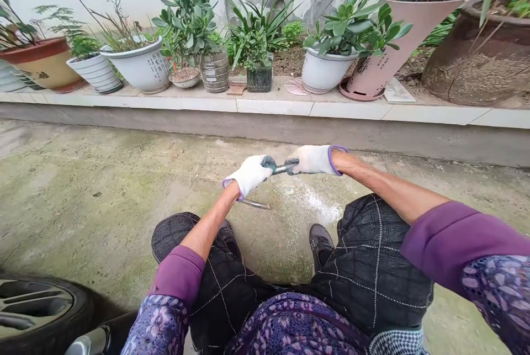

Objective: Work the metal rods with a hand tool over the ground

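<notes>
Along the tiled ledge [273, 106], a dark pot [260, 80] of greenery [255, 48] stands ahead of the left hand [252, 171], a white pot [325, 70] of succulent [350, 29] ahead of the right hand [313, 159]. Both grip a metal rod [284, 168] between them; a second rod [256, 204] lies below the left.

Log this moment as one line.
left hand: gloved, gripping slender metallic piece | right hand: gloved, gripping its other end | ground: second slender piece lying | ledge: potted plants
</notes>
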`<state>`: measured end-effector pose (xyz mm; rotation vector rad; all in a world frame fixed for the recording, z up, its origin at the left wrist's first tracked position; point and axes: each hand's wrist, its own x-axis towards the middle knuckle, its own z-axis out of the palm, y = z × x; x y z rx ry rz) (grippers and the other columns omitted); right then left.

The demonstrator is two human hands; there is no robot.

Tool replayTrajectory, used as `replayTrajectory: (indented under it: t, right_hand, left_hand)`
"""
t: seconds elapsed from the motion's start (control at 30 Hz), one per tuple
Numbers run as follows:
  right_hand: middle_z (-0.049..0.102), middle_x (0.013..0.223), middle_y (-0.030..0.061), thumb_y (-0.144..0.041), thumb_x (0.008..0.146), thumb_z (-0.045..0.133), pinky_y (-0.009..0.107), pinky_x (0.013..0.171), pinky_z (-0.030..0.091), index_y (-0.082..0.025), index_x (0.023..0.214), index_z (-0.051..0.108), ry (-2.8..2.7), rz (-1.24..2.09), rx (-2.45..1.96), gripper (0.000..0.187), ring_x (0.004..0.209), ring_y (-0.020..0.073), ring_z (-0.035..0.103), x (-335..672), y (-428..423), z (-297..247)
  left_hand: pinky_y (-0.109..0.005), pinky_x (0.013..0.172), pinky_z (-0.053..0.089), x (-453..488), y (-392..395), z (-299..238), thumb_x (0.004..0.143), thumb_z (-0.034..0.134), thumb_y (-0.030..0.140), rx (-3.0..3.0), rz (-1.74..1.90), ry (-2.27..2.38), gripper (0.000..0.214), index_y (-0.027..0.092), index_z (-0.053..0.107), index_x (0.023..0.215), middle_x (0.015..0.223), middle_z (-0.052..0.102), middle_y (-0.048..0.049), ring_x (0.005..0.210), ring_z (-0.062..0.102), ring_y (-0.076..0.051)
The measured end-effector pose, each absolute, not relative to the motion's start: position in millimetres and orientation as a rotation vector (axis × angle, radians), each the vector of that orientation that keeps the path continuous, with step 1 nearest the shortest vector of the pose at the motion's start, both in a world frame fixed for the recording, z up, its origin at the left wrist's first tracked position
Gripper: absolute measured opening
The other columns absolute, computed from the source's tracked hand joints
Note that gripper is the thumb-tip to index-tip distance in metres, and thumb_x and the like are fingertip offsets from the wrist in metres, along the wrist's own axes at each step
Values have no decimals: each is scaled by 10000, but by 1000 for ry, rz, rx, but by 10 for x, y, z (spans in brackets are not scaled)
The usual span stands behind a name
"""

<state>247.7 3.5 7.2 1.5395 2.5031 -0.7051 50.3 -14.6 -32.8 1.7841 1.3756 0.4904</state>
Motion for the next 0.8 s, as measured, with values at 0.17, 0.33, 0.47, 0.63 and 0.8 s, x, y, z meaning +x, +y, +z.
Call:
replayTrajectory:
  t: [0.17, 0.33, 0.47, 0.63, 0.8]
  right_hand:
    - [707, 837, 32, -406, 831, 541, 283, 589, 356, -255, 1077, 713, 2500, -470, 1650, 337, 685, 177, 592, 2457, 290, 54]
    - [720, 937, 55, -457, 863, 495, 296, 608, 360, -260, 1159, 676, 2615, -264, 1740, 400, 733, 200, 606, 2485, 406, 16]
    - [718, 963, 70, -422, 895, 454, 304, 630, 363, -243, 1142, 666, 2639, -169, 1807, 372, 763, 207, 609, 2526, 449, 29]
    - [718, 987, 82, -443, 914, 436, 307, 641, 374, -236, 1147, 656, 2541, -127, 1919, 381, 791, 219, 620, 2691, 510, 25]
    - [720, 1000, 89, -438, 908, 446, 309, 643, 385, -230, 1140, 659, 2467, -125, 2004, 377, 817, 229, 632, 2843, 576, 1]
  left_hand:
    - [-169, 376, 322, 467, -141, -283, 757, 581, 233, 1417, 835, 1357, 173, 153, 664, 886, 560, 492, 39, 457, 424, -77]
    - [-161, 340, 286, 541, -120, -283, 737, 626, 255, 1236, 976, 1208, 180, 145, 659, 876, 523, 451, 68, 395, 362, -51]
    - [-172, 317, 269, 595, -186, -230, 723, 631, 275, 1282, 1006, 1143, 211, 135, 669, 875, 504, 440, 78, 364, 347, -47]
    - [-175, 318, 278, 628, -301, -212, 700, 637, 283, 1309, 952, 1096, 238, 127, 678, 874, 511, 450, 73, 375, 352, -47]
    - [-179, 322, 265, 687, -343, -254, 683, 637, 286, 1310, 882, 1094, 270, 125, 684, 894, 522, 454, 71, 384, 367, -50]
